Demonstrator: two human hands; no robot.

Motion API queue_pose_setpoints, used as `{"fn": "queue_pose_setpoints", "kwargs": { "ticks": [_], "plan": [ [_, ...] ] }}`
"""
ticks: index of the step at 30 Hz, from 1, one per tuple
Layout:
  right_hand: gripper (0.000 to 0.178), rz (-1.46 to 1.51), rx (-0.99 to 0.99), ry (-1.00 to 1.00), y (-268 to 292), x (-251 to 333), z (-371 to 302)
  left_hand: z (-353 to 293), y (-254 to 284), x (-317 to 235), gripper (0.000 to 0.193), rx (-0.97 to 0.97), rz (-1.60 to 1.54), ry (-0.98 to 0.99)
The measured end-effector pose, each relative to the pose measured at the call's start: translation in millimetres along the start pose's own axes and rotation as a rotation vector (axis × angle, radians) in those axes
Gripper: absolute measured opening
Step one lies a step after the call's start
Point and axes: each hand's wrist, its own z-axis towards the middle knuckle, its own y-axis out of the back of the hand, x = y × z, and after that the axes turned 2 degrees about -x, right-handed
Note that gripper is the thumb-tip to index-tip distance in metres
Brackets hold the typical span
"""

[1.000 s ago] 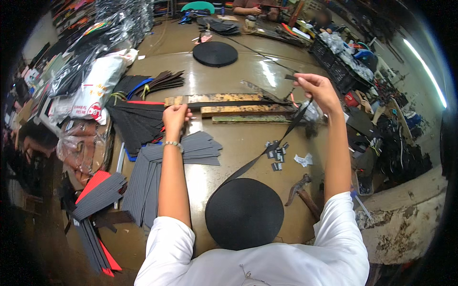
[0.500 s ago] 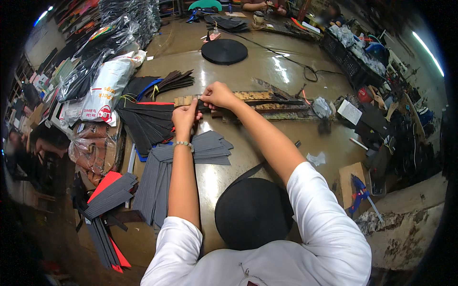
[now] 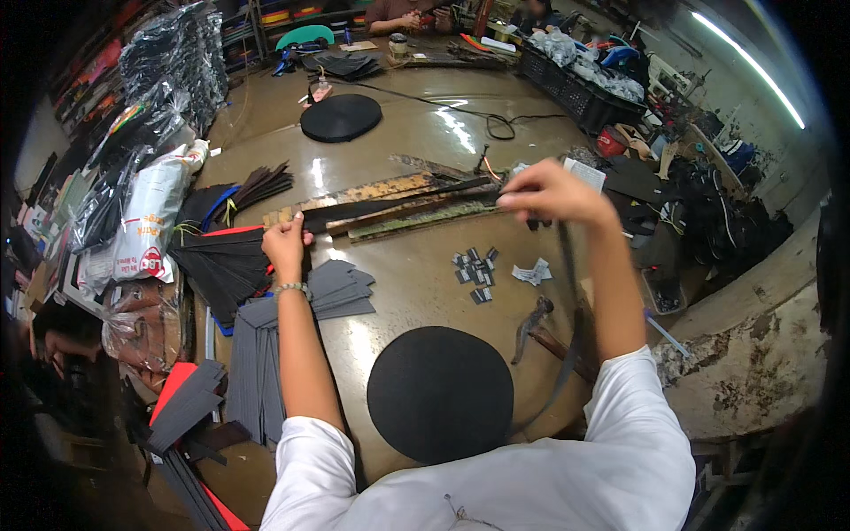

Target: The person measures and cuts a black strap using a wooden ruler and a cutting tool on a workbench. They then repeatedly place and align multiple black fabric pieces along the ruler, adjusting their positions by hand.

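A black webbing strap point(image 3: 390, 204) is stretched along a worn wooden board point(image 3: 381, 195) between my two hands. At the board's left end my left hand point(image 3: 285, 243) pinches the strap's end, thumb on top. My right hand point(image 3: 558, 193) has its fingers closed on the strap beyond the board's right end, by a small upright post with a glowing orange piece point(image 3: 492, 168). From there the strap hangs down and curves back toward a large black webbing roll point(image 3: 440, 396) in front of me.
Stacks of grey strips point(image 3: 257, 354) and dark strips point(image 3: 217, 265) lie to the left. Small dark labels point(image 3: 475, 273), white paper tags point(image 3: 531, 272) and a hammer point(image 3: 536, 323) lie right of centre. Farther off are another black roll point(image 3: 341, 118), a black crate point(image 3: 567, 93) and a person point(image 3: 412, 19).
My right hand has moved from beside my left hand to the board's right end, drawing the strap out along it. My left hand stays at the left end. The view has shifted.
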Motion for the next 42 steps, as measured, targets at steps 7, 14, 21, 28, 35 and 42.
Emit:
{"fn": "queue_pose_setpoints", "kwargs": {
  "ticks": [7,14,21,28,35,42],
  "plan": [
    [0.028,0.043,-0.548,-0.149,60,-99,29,2,-1,5,0.034,0.017,-0.057,0.020],
    [0.030,-0.530,-0.748,-0.258,10,-179,104,0,0,-3,0.032,0.017,-0.101,0.064],
    [0.022,-0.793,-0.755,-0.127,-6,-174,99,2,0,2,0.031,0.035,-0.121,0.094],
    [0.023,-0.776,-0.714,-0.168,1,-160,96,0,0,0,0.032,0.026,-0.153,0.088],
    [0.031,-0.190,-0.755,0.189,-9,-41,105,7,11,9,0.025,0.185,-0.480,0.284],
    [0.025,0.230,-0.079,0.165,-177,22,213,14,19,22,0.018,0.291,-0.539,0.356]
  ]
}}
